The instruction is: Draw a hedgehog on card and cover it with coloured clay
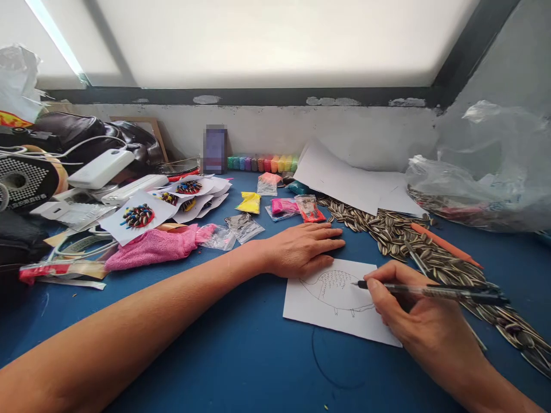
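A white sheet of paper (pixel 301 304) lies on the blue table, bearing a line drawing of a round-bodied animal (pixel 336 287) with small feet and rows of short marks on its back. My right hand (pixel 424 312) is closed around a black pen (pixel 404 288), whose tip is at the drawing's body. Part of the sheet's right side is hidden under that hand. My left hand (pixel 303 248) rests flat with its fingers stretched out, over the sheet's upper left edge and the table.
Sunflower seeds (pixel 396 229) spread along the right, with an orange stick-like tool (pixel 447 245) on them. Behind lie blank sheets (pixel 340 178) and small clay packets (pixel 248 202). Seed-decorated cards (pixel 138 217), a pink cloth (pixel 157 248) and a tape roll (pixel 26 178) are at left.
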The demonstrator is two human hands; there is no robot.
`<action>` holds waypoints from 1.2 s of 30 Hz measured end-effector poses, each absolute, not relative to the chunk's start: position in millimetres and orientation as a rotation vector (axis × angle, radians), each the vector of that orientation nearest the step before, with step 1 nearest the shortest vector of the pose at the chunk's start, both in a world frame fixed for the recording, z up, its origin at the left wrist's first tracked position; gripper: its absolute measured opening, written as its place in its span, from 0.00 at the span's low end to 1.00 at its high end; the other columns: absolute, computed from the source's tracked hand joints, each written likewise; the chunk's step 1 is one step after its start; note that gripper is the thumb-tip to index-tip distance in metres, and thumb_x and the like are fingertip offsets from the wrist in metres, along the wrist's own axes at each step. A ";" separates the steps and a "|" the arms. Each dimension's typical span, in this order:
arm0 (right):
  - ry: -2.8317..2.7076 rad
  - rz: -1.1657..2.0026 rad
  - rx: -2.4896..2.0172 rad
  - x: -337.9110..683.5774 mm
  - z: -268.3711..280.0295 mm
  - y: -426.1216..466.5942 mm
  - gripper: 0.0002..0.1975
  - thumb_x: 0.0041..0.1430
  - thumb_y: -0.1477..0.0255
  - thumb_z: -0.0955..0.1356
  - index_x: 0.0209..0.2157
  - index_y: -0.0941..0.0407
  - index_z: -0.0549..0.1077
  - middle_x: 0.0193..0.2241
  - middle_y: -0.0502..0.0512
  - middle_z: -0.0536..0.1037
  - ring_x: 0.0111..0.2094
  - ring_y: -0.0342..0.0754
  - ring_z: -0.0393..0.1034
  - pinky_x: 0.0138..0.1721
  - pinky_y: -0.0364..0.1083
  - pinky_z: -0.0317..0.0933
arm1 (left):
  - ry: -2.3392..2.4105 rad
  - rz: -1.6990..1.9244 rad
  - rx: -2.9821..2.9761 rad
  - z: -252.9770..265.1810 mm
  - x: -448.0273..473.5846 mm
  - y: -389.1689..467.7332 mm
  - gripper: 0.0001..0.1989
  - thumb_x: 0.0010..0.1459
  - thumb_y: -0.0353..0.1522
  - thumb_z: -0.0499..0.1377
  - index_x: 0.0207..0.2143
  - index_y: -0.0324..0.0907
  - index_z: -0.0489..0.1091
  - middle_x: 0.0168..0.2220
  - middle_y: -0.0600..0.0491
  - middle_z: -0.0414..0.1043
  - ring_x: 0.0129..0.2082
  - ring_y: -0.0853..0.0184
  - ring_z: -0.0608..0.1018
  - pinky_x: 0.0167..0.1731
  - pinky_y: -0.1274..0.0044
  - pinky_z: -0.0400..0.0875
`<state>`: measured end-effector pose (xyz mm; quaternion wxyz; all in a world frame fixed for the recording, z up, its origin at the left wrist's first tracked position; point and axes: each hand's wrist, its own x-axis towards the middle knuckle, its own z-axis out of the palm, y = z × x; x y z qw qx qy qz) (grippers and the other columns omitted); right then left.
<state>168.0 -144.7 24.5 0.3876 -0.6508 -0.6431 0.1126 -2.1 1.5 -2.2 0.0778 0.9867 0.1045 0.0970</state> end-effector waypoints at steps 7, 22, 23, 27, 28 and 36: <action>-1.660 0.300 -1.663 169.0 21.8 -144.0 0.10 0.55 0.65 0.65 0.23 0.52 0.70 0.16 0.47 0.72 0.17 0.43 0.65 0.17 0.40 0.60 | 0.296 0.301 2.955 -2.6 -1.6 2.0 0.24 0.69 0.36 0.47 0.64 0.34 0.58 0.67 0.42 0.52 0.68 0.59 0.54 0.67 0.66 0.48; -1.679 0.250 -1.652 169.0 20.8 -145.2 0.10 0.55 0.65 0.64 0.23 0.52 0.69 0.17 0.47 0.72 0.17 0.43 0.66 0.18 0.41 0.60 | 0.297 0.301 2.938 -1.8 -1.7 1.2 0.24 0.69 0.36 0.47 0.63 0.34 0.58 0.67 0.41 0.52 0.69 0.57 0.54 0.66 0.63 0.49; -1.683 0.249 -1.650 169.0 21.0 -145.5 0.10 0.55 0.65 0.64 0.22 0.52 0.69 0.16 0.47 0.72 0.17 0.43 0.66 0.17 0.41 0.59 | 0.295 0.305 2.939 -2.2 -1.7 1.4 0.24 0.69 0.36 0.47 0.64 0.34 0.58 0.67 0.41 0.52 0.69 0.57 0.54 0.66 0.63 0.50; -1.690 0.257 -1.648 169.4 20.4 -146.4 0.09 0.55 0.65 0.65 0.23 0.52 0.70 0.17 0.46 0.72 0.17 0.43 0.66 0.17 0.41 0.59 | 0.304 0.305 2.941 -2.5 -1.7 1.5 0.25 0.69 0.37 0.47 0.64 0.34 0.58 0.67 0.42 0.52 0.68 0.57 0.54 0.67 0.64 0.49; -1.693 0.267 -1.647 169.6 20.0 -146.6 0.09 0.55 0.66 0.65 0.23 0.51 0.70 0.17 0.46 0.72 0.17 0.43 0.66 0.18 0.41 0.60 | 0.307 0.302 2.939 -2.4 -1.7 1.5 0.25 0.69 0.37 0.47 0.64 0.34 0.58 0.67 0.42 0.52 0.68 0.58 0.55 0.67 0.64 0.49; -1.694 0.277 -1.654 170.4 18.6 -147.2 0.09 0.56 0.66 0.64 0.23 0.51 0.69 0.17 0.46 0.71 0.17 0.43 0.65 0.19 0.41 0.60 | 0.309 0.305 2.920 -3.0 -1.6 1.8 0.24 0.69 0.37 0.47 0.64 0.35 0.58 0.68 0.42 0.51 0.68 0.58 0.54 0.66 0.63 0.50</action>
